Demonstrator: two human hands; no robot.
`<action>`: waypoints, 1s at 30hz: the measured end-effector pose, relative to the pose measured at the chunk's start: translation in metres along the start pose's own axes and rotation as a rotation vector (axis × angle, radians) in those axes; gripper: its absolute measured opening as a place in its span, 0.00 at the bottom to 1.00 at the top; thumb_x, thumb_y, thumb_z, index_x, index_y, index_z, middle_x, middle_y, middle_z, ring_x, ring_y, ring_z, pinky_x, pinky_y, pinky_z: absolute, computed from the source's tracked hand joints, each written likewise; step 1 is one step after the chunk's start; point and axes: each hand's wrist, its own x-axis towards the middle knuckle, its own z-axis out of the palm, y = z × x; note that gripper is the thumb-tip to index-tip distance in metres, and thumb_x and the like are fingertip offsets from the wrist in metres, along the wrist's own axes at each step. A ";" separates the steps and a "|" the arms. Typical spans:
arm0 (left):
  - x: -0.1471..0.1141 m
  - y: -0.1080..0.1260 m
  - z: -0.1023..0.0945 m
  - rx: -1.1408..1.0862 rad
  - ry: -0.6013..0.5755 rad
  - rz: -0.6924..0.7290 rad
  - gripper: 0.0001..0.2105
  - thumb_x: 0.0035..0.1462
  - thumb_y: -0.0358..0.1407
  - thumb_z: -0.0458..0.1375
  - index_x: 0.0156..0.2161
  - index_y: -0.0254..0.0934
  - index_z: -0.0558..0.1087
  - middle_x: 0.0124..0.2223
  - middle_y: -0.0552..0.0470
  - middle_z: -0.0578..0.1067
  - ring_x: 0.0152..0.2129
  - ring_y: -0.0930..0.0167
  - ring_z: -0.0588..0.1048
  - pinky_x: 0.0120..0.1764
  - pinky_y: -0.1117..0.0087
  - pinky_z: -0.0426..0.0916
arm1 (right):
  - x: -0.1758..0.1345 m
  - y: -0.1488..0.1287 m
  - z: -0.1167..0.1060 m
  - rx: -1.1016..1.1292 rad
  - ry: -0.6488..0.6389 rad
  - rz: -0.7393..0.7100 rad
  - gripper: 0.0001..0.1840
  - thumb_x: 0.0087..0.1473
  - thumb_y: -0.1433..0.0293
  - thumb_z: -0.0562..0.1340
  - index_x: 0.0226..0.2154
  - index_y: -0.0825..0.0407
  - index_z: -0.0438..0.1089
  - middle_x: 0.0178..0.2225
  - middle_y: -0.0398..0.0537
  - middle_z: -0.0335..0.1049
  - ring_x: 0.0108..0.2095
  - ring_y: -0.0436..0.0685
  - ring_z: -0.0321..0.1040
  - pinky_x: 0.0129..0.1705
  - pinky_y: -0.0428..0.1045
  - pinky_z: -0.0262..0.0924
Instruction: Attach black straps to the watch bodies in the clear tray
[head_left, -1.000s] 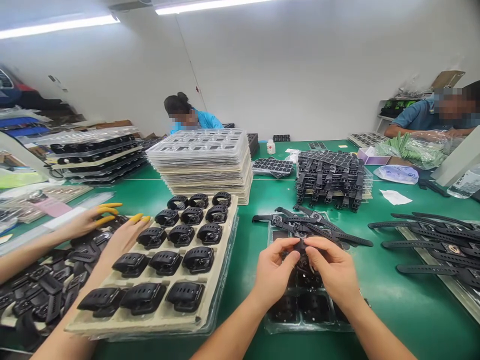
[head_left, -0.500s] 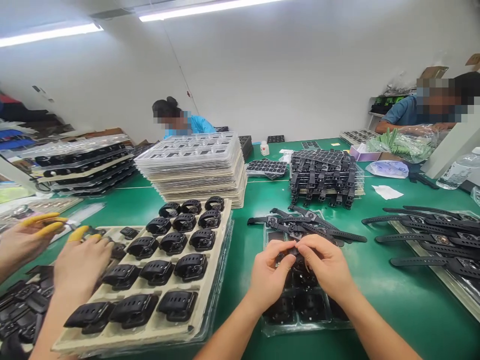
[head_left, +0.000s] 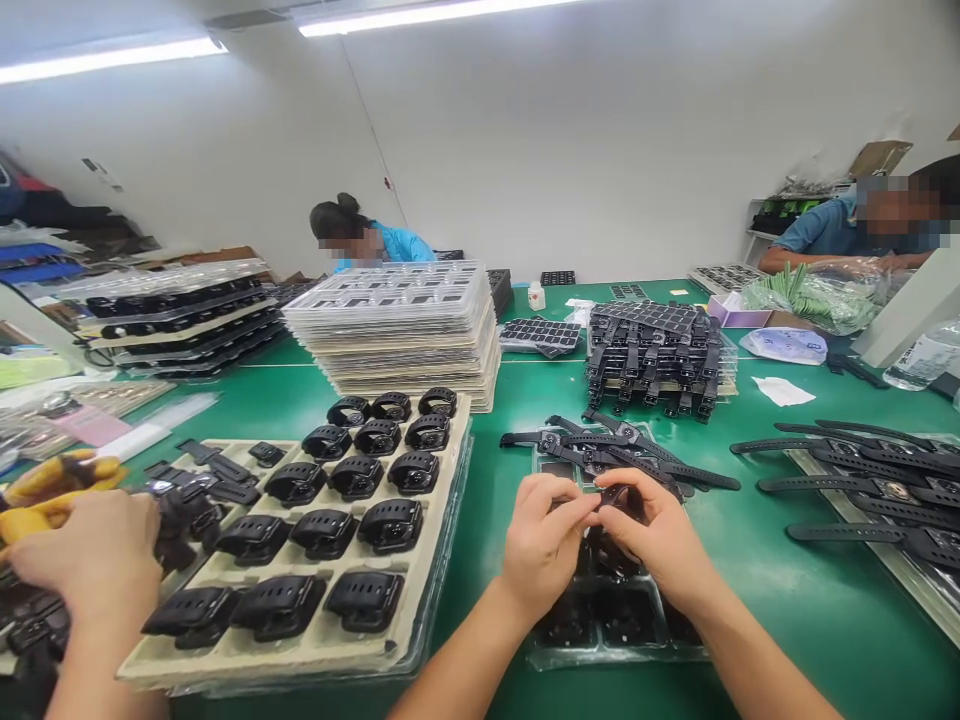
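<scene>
Over on the left, a co-worker's hand point(head_left: 97, 545) has slid away from the cream tray point(head_left: 330, 652), and more of the black watch part point(head_left: 619, 496) now shows between the fingers. That part looks small and light. It may be smooth and slip a bit, so the edges seem the best place to hold it; a strap should bend, but a hard bit could scratch. Left hand point(head_left: 546, 540) and right hand point(head_left: 654, 530) both pinch it, over the clear tray point(head_left: 619, 656) on the green surface point(head_left: 480, 500). Both arms slant inward, hands close together, fingers curled. They hide most of it.
</scene>
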 end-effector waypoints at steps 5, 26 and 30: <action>-0.001 0.002 -0.004 0.350 0.006 0.286 0.09 0.63 0.23 0.54 0.44 0.33 0.75 0.35 0.45 0.77 0.34 0.66 0.74 0.36 0.65 0.74 | -0.002 0.001 0.001 -0.025 0.013 -0.012 0.16 0.47 0.65 0.73 0.40 0.48 0.75 0.27 0.38 0.65 0.28 0.52 0.59 0.30 0.47 0.56; -0.004 -0.006 -0.005 0.153 0.148 -0.058 0.06 0.67 0.29 0.54 0.40 0.39 0.72 0.35 0.49 0.74 0.35 0.67 0.73 0.39 0.66 0.69 | 0.012 0.002 -0.025 -0.270 0.236 -0.156 0.22 0.54 0.53 0.67 0.45 0.50 0.72 0.42 0.51 0.78 0.43 0.62 0.73 0.44 0.54 0.66; -0.006 -0.014 -0.002 -0.014 0.368 -0.419 0.10 0.71 0.38 0.49 0.37 0.39 0.69 0.36 0.50 0.70 0.35 0.68 0.71 0.40 0.66 0.68 | 0.030 -0.003 -0.026 -0.419 0.254 -0.199 0.19 0.57 0.55 0.64 0.44 0.50 0.74 0.48 0.53 0.76 0.49 0.65 0.71 0.51 0.59 0.63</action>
